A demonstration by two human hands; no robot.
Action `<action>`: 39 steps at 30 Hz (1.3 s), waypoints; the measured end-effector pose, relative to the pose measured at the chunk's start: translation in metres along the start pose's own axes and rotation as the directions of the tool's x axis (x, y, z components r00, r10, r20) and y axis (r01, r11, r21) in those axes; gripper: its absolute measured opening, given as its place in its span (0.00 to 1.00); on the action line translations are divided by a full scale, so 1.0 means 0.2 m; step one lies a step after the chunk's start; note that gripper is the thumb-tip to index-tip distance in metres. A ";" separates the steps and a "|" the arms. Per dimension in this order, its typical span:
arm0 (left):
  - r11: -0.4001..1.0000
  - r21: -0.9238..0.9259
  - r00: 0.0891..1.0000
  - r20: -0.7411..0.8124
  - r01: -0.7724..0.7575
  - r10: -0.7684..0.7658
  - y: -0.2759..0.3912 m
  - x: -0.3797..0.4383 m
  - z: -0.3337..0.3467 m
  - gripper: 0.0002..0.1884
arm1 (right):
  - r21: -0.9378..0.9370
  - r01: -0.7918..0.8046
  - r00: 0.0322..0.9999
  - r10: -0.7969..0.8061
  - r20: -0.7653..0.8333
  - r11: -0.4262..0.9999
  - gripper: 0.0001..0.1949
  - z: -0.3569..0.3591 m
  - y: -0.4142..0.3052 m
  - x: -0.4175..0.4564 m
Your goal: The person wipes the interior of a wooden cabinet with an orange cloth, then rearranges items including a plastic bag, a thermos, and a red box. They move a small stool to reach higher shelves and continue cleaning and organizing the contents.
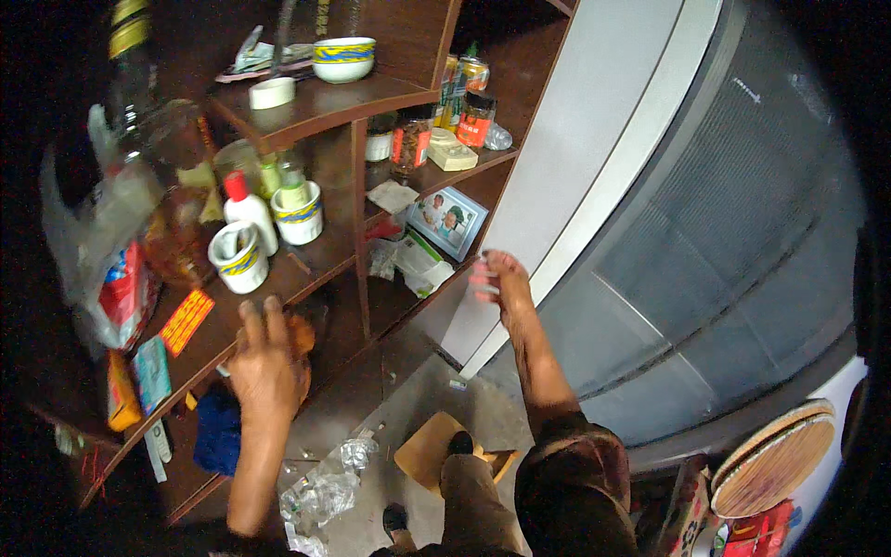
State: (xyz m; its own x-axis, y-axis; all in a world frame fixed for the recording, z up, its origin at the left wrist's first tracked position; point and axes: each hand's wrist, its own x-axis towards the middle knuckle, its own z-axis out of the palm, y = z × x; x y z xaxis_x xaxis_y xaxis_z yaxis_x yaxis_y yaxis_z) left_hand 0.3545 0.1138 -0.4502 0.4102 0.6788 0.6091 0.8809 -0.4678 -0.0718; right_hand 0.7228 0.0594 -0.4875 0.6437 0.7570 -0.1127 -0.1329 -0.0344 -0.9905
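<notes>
My left hand (pixel 263 365) reaches over the front edge of a dark wooden shelf (pixel 327 271), its fingers extended and blurred. Just beyond its fingertips stands a small white cup with a blue and yellow band (pixel 240 268). Behind that cup are a white bottle with a red cap (pixel 250 212) and a second banded cup (pixel 298 221) holding a small bottle. My right hand (pixel 502 282) is raised before the pale cabinet side panel, fingers curled; whether it holds anything is unclear. A framed photo (pixel 449 221) leans on the lower shelf to its left.
A red printed card (pixel 186 322) and a teal packet (pixel 153 374) lie along the shelf edge. Jars (pixel 411 143) and a white bowl (pixel 344 60) stand higher up. Crumpled clear plastic (pixel 324 491) and a wooden stool (pixel 431 449) are on the floor. Two round wooden boards (pixel 776 463) stand at right.
</notes>
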 end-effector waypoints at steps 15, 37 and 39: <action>0.928 -0.093 0.886 0.343 0.362 -0.311 -0.05 -0.11 -0.14 0.29 | 0.380 -0.176 0.948 0.052 0.314 0.908 0.24 0.24 -0.36 0.85; 0.974 -0.020 0.827 0.533 0.225 -0.180 -0.15 -0.06 0.02 0.33 | -0.121 0.486 0.868 -0.462 0.184 0.865 0.31 0.22 -0.02 0.88; 0.976 -0.020 0.828 0.534 0.218 -0.174 -0.15 -0.07 0.04 0.33 | -0.146 0.510 0.856 -0.483 0.183 0.848 0.28 0.21 0.14 0.94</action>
State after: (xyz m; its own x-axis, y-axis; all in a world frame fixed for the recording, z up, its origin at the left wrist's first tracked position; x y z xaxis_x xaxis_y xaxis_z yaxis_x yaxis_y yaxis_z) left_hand 0.3236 0.1226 -0.4628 0.3123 0.9452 0.0951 0.9442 -0.3199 0.0786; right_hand 0.8084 0.2269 -0.5338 0.4776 0.7840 0.3966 0.3252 0.2616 -0.9087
